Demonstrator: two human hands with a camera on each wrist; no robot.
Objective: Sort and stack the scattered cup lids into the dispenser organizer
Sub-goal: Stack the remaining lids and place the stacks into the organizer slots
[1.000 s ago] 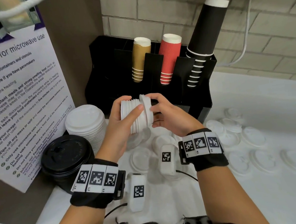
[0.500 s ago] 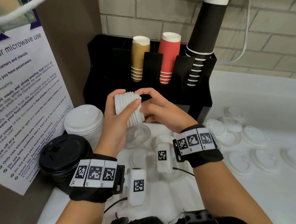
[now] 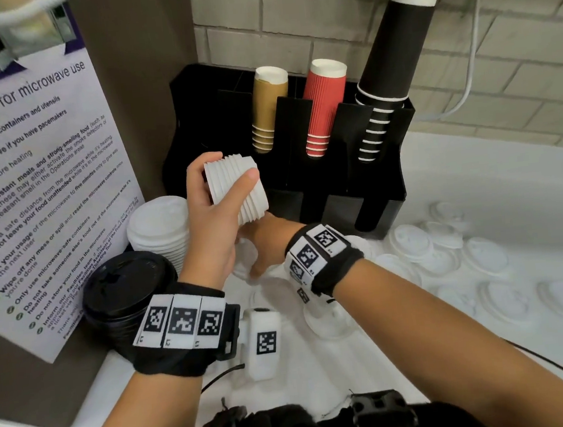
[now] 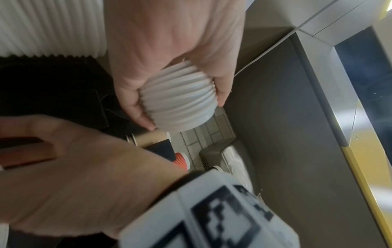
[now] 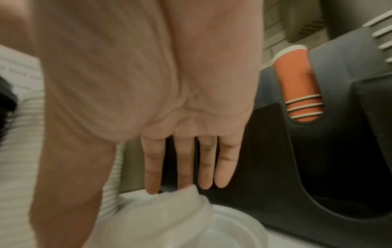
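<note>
My left hand (image 3: pixel 226 170) grips a tilted stack of white lids (image 3: pixel 236 190) in front of the black dispenser organizer (image 3: pixel 383 176); the left wrist view shows thumb and fingers curled round that stack (image 4: pixel 180 100). My right hand (image 3: pixel 257 263) reaches down beneath the stack to the counter. In the right wrist view its fingers (image 5: pixel 184 159) are straight, and their tips touch a loose white lid (image 5: pixel 169 209) lying against another lid (image 5: pixel 233 226). It holds nothing.
The organizer holds gold cups (image 3: pixel 268 108), red cups (image 3: pixel 324 106) and black cups (image 3: pixel 392 54). A taller white lid stack (image 3: pixel 157 228) and a black lid stack (image 3: pixel 125 287) stand at left by a poster (image 3: pixel 30 189). Several loose lids (image 3: pixel 487 255) lie on the counter at right.
My right hand has let go of the lid stack and dropped to the counter under my left hand. My left hand keeps the stack, shifted slightly left and up.
</note>
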